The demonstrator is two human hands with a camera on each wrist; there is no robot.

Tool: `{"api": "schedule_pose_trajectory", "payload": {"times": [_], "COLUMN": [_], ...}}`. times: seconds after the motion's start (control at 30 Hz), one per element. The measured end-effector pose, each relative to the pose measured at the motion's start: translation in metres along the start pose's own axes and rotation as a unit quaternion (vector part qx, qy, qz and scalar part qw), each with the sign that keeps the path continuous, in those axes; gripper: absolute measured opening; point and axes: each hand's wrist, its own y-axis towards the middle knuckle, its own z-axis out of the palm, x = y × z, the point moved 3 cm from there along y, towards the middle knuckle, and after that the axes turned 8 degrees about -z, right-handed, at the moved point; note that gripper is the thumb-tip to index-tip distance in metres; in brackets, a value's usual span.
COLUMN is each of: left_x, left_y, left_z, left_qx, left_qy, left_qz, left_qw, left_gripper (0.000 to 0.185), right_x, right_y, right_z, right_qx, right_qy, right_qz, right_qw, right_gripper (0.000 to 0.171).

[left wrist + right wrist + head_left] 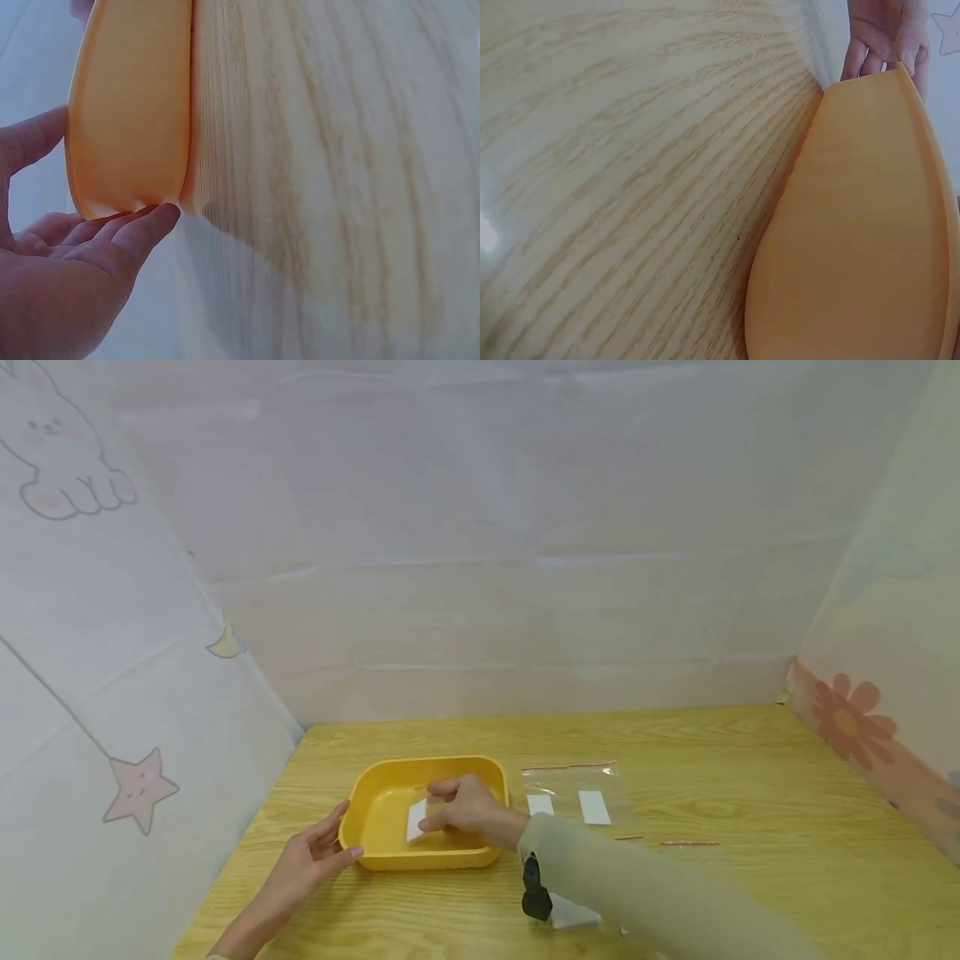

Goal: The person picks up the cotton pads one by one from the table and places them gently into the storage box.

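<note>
A yellow plastic basin (427, 862) rests on the wooden table. My left hand (300, 864) holds its left end, the thumb at the near rim and the fingers against the outer end wall; the left wrist view shows these fingers (146, 229) on the basin's wall (135, 112). Inside the basin my right hand (471, 806) pinches a clear zip bag with a white label (416, 821) and a thin red zip line. Its fingertips are partly hidden behind the hand. Only the basin's outer side (847, 225) and my left hand (885, 37) show in the right wrist view.
Clear zip bags with white labels (595, 807) and red zip lines lie right of the basin. Others, nearer me, are partly covered by my right forearm (622, 877). A black device (534, 889) is on the right wrist. Printed cloth (525, 610) surrounds the table (712, 760).
</note>
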Motion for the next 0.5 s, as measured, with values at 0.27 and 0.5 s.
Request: {"api": "schedule_pose_trajectory", "payload": {"times": [0.27, 0.5], "left_x": [-0.0013, -0.0026], "left_y": [-0.0010, -0.0020], "left_z": [0.0004, 0.0009], "left_qx": [0.005, 0.001], "left_qy": [-0.001, -0.002], "left_qz": [-0.008, -0.010], "left_qw": [1.0000, 0.9999], "left_gripper": [0.082, 0.083], "right_x": [0.0025, 0.0052], "right_y": [-0.0051, -0.0048], "right_z": [0.0028, 0.0016], "right_qx": [0.032, 0.059], "right_qy": [-0.049, -0.061], "right_qz": [0.032, 0.047], "right_qw": [0.998, 0.995], "right_gripper": [0.057, 0.059]}}
